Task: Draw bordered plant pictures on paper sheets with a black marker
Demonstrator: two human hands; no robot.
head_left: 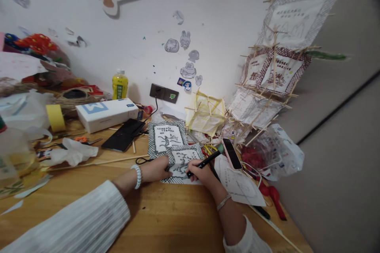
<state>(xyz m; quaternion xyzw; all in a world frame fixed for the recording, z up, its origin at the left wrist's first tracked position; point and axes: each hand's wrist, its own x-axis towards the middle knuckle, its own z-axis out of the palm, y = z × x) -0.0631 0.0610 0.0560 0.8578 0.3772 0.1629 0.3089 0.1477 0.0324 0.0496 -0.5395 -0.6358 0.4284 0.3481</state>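
My right hand (pixel 199 172) is closed around a black marker pen (pixel 206 161), its tip down on a patterned drawing (pixel 185 158) in black ink. Curled at that sheet's left edge, my left hand (pixel 156 168) pinches and presses the paper against the wooden table. Just behind lies a second drawing (pixel 168 138) with a dark checked border and figures. To the right, a white sheet (pixel 237 184) with faint writing is partly under a phone (pixel 232 154) in a pink case.
A black phone (pixel 123 135), a white box (pixel 107 114) and a yellow-drink bottle (pixel 120 85) stand left of the drawings. Stick frames with paper panels (pixel 277 67) rise at the right. Yellow tape (pixel 55 118), a large bottle (pixel 14 162), a plastic bag (pixel 285 152) and red balloons (pixel 274 197) line the sides.
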